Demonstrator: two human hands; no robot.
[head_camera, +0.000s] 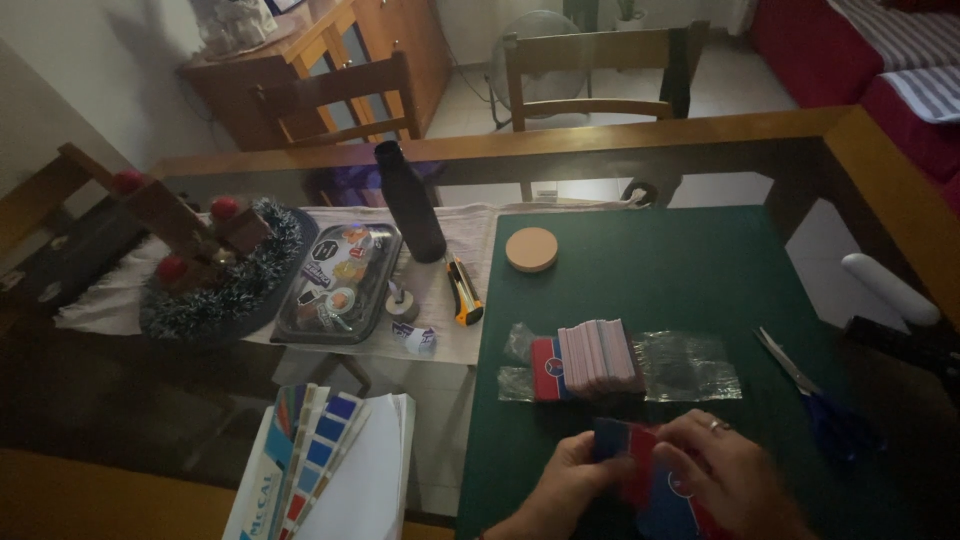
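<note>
My left hand (562, 487) and my right hand (728, 470) meet at the near edge of a green mat (680, 270). Together they grip a small bundle of red and blue cards (625, 448), fanned between the fingers; a ring shows on my right hand. Just beyond the hands a row of pinkish and red-blue cards (590, 360) stands on edge on the mat, with crumpled clear plastic wrap (690, 368) lying beside it to the right.
Scissors with blue handles (810, 395) lie right of the wrap. A round wooden coaster (531, 249), an orange utility knife (463, 292), a dark bottle (412, 200), a tray of small items (340, 285), a tinsel wreath (215, 275) and colour swatch fans (310, 455) sit left. Chairs stand behind the glass table.
</note>
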